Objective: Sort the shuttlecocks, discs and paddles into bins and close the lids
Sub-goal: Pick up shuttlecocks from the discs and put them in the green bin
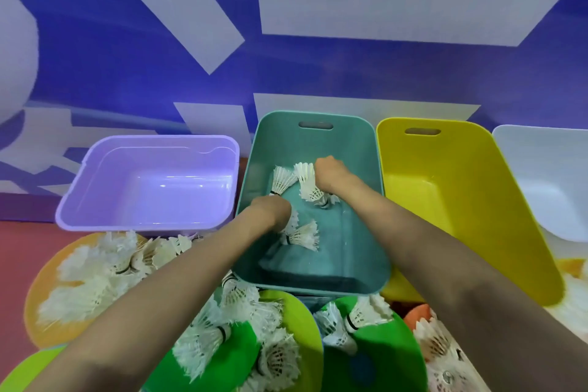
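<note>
Both my hands reach down into the teal bin [362,149] in the middle. My left hand [273,211] is curled, knuckles up, with white shuttlecocks [300,235] sticking out from under its fingers. My right hand [329,170] is further back, its fingers bent down out of sight, touching another shuttlecock [307,183]. A third shuttlecock [281,180] lies between the hands. Many loose shuttlecocks [105,267] cover the orange disc [41,293] at the left and the green discs [241,356] in front of the bin.
An empty purple bin [152,149] stands left of the teal one. To its right come a yellow bin [445,149] and a white bin [541,149]. A blue-and-white wall rises behind. More shuttlecocks [436,340] lie at the lower right.
</note>
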